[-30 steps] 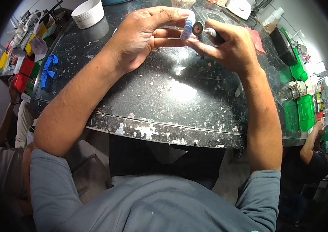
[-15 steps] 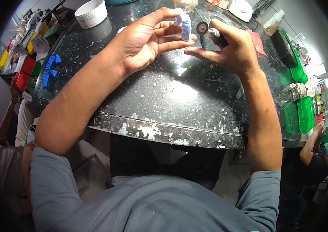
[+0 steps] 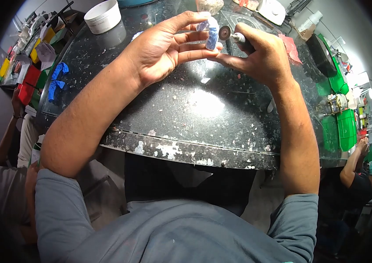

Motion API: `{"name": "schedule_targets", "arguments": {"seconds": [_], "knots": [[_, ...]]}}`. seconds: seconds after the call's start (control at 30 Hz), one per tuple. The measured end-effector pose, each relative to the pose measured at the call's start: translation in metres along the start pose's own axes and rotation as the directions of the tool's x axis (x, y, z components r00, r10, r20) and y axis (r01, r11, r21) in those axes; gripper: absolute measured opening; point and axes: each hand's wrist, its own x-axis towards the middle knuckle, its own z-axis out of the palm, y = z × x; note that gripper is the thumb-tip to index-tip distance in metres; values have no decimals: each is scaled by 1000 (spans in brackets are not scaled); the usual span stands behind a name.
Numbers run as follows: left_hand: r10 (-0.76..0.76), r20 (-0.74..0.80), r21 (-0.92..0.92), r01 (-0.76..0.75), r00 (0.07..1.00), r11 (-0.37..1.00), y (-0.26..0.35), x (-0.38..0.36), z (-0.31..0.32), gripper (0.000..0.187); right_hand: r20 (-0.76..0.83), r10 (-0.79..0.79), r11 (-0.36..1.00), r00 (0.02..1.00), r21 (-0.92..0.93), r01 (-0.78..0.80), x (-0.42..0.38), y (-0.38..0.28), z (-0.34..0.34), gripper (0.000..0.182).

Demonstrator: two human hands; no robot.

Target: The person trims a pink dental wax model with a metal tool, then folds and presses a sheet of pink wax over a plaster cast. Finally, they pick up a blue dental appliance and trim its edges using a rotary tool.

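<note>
My left hand (image 3: 162, 50) grips a curved blue-and-white piece (image 3: 212, 38), like a dental mould, upright between thumb and fingers. Wrapped in my right hand (image 3: 265, 55) is a rotary handpiece (image 3: 241, 40) with a thin round cutting disc (image 3: 224, 33) at its tip. The disc stands right beside the piece's right side. My right thumb reaches across below it to the left fingertips, bracing the two hands together. Both are raised over the dark, speckled tabletop (image 3: 168, 109).
A white tub (image 3: 102, 19) stands at back left, with blue scraps (image 3: 57, 83) nearer. To the right lie a pink sheet (image 3: 289, 48), a black box (image 3: 322, 55), a metal device (image 3: 331, 105) and a green bin (image 3: 347, 130). Other people sit at both sides; one (image 3: 357, 175) is at right.
The disc and my right hand have shifted slightly left, closer to the blue-and-white piece. My right thumb now meets the left fingertips, and the piece has turned and lowered a little.
</note>
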Motion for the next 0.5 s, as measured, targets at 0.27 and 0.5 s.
{"name": "schedule_targets", "arguments": {"seconds": [0.27,0.5], "knots": [[-16,35,46,14,999,999,2,-1,1,54,-1,-17,1000,1000,-12,17,1,-1,-2,51],[-12,20,78,10,1000,997,2,-3,2,54,11,12,1000,1000,12,-12,1,-2,-3,52]]}}
